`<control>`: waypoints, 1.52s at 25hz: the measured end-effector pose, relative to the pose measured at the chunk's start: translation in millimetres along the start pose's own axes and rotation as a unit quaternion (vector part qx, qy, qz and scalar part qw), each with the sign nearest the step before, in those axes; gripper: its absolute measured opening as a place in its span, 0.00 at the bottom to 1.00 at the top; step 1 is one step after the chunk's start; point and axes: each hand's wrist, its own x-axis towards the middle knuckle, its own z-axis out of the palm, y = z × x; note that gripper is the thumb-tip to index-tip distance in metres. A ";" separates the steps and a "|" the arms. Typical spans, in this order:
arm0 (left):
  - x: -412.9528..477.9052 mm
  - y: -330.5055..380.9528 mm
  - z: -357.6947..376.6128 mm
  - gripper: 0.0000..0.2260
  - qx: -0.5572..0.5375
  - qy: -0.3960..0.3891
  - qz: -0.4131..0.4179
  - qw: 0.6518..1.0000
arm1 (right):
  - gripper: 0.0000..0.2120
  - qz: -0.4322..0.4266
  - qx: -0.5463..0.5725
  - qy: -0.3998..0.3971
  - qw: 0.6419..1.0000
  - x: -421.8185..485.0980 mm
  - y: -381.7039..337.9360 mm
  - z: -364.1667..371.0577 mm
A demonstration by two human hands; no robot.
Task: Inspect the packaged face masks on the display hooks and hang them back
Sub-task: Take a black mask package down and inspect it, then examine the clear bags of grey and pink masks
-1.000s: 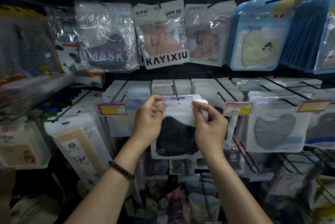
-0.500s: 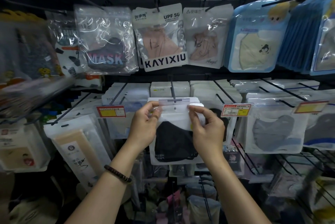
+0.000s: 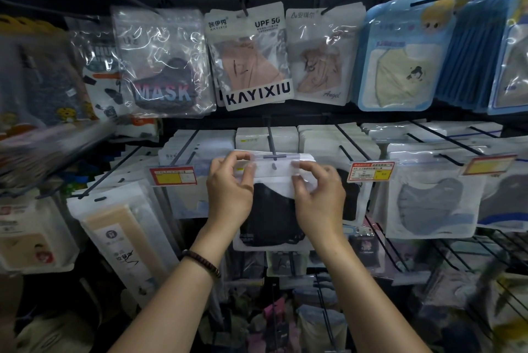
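Hole in packet top sits just below hook tip; both hands, left hand & right hand, pinch upper corners w/ fingers closed, equally near.

A: Light is running dim overall; glare is streaking across the clear MASK pouch, coming from above or in front.

B: Left edge is smearing with blur, lower shelves are sinking into shadow, wide-angle bending is showing at the corners.
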 end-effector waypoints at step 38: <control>151.7 -80.5 -429.1 0.21 0.449 -0.195 -0.016 0.872 | 0.21 -0.257 -0.175 -0.327 0.893 -21.1 -235.9 305.5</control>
